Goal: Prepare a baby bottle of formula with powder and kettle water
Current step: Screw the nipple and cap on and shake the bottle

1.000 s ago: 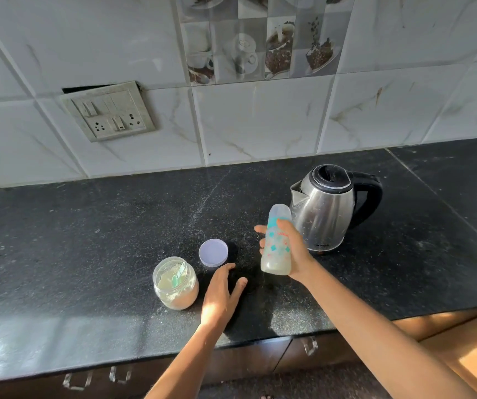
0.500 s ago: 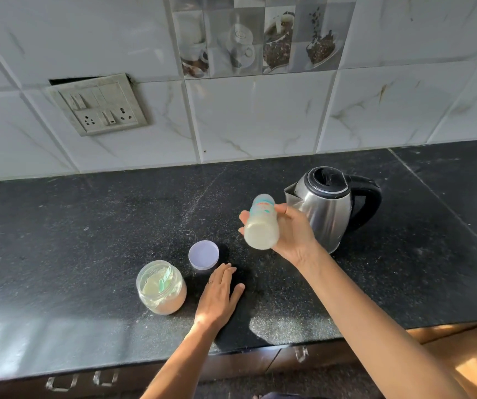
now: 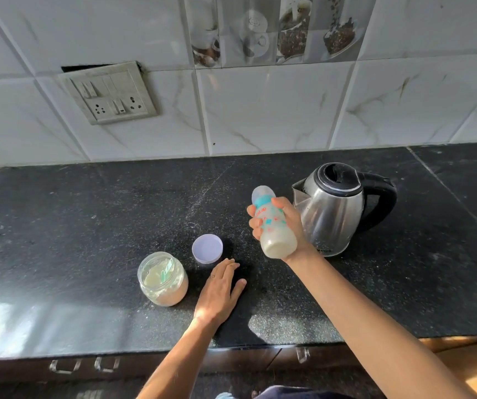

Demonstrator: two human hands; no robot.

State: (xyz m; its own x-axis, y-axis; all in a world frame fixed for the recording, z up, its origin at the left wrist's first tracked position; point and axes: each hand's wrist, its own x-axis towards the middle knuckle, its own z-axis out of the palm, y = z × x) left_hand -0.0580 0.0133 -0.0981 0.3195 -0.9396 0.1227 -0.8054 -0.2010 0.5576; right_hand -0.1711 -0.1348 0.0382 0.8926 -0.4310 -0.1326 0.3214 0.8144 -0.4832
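On the white marbled wall tiles at the far left hangs a grey switch-and-socket plate [image 3: 107, 93], tilted in its cutout. Below it runs the black speckled stone desk [image 3: 59, 226], with sunlight glaring along its near left edge. Toward the middle stands an open, clear round jar of pale formula powder [image 3: 162, 279], a pale green scoop [image 3: 166, 270] stuck in the powder. Just behind and to the right of the jar lies a round lilac lid [image 3: 207, 249], flat on the desk and apart from the jar.

The left hand [image 3: 220, 292] lies palm down on the desk just in front of the lid, fingers straight and close together, thumb out to the right, a ring on one finger; it holds nothing.

Right of it, the right hand [image 3: 293, 226] is curled round a translucent baby bottle with a teal collar and teal and red prints [image 3: 274, 234]. The bottle is off the desk, tilted with its capped top up and away and its base toward the camera, with milky liquid inside.

Just beside the right hand stands a stainless steel electric kettle with a black lid and handle [image 3: 329, 214], spout turned left.
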